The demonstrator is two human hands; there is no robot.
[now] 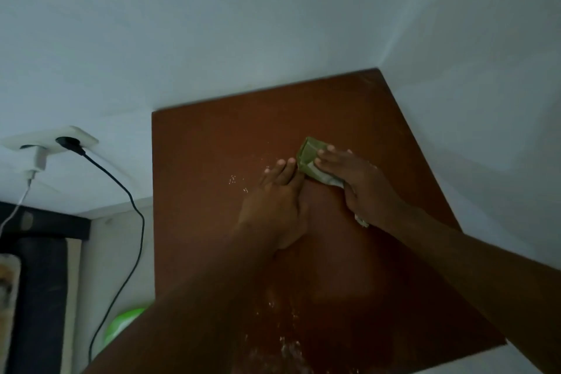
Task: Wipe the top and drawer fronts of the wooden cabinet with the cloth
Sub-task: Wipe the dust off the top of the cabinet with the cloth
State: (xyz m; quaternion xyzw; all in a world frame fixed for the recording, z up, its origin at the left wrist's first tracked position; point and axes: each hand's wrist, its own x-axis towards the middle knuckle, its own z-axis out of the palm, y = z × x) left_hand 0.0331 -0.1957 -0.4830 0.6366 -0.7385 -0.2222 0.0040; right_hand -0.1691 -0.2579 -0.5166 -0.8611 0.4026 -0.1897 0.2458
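Here the right hand presses a folded green cloth flat; left hand lies open.

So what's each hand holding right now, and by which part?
The right hand presses the green cloth flat on the cabinet top, fingers over its near half. The left hand holds nothing; it lies flat beside the cloth.

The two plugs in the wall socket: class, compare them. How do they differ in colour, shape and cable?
The black plug is dark, low and rounded; the white plug is a pale, boxy adapter that stands out further. The black plug's black cable is thicker and drops towards the floor; the white plug's white cable is thinner and runs off left. Both sit in the same white wall socket.
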